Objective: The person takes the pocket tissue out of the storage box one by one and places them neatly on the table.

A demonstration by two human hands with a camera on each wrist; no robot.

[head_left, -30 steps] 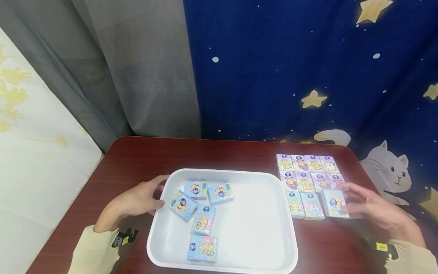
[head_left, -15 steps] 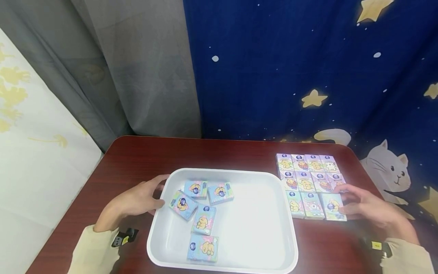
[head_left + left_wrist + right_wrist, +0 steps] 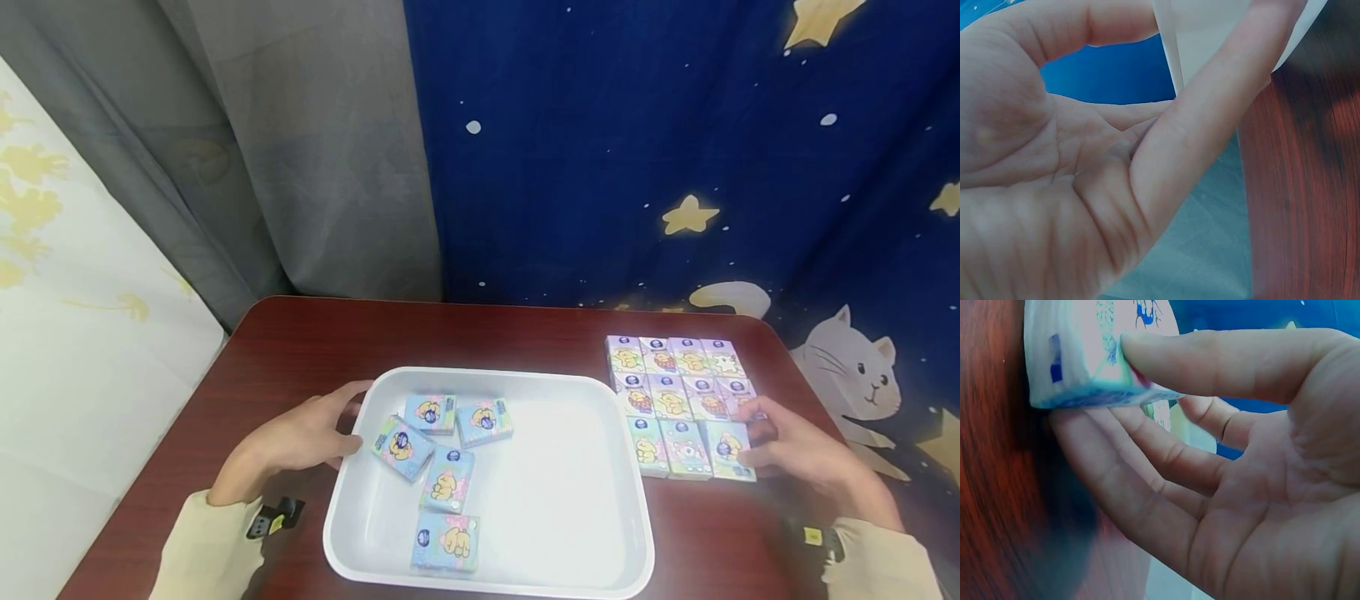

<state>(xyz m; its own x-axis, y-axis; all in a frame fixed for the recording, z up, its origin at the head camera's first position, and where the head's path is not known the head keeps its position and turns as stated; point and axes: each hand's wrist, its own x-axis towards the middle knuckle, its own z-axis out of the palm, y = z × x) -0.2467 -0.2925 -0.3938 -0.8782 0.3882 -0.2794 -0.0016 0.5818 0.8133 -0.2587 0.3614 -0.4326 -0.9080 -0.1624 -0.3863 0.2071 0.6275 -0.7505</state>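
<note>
A white tray [image 3: 555,467] stands on the table with several small blue packs of pocket tissues [image 3: 447,480] lying loose toward its left side. My left hand [image 3: 296,433] holds the tray's left rim, thumb nearest me; the left wrist view shows the pale tray wall [image 3: 1194,47] between the digits. To the tray's right, my right hand [image 3: 802,454] has its thumb and fingers on the tissue pack [image 3: 724,450] at the right end of the front row. In the right wrist view the thumb lies on that pack's printed face [image 3: 1107,344], and the fingers reach along its side.
Behind that front row, lilac tissue packs [image 3: 670,397] lie edge to edge in two rows. The dark red tabletop [image 3: 525,337] ends at a rounded back edge. Grey curtain [image 3: 337,150] and blue starry curtain [image 3: 562,167] hang beyond it.
My right hand has set the tissue pack down flat against its neighbour and has shifted slightly left with it. The left hand and tray have stayed in place.
</note>
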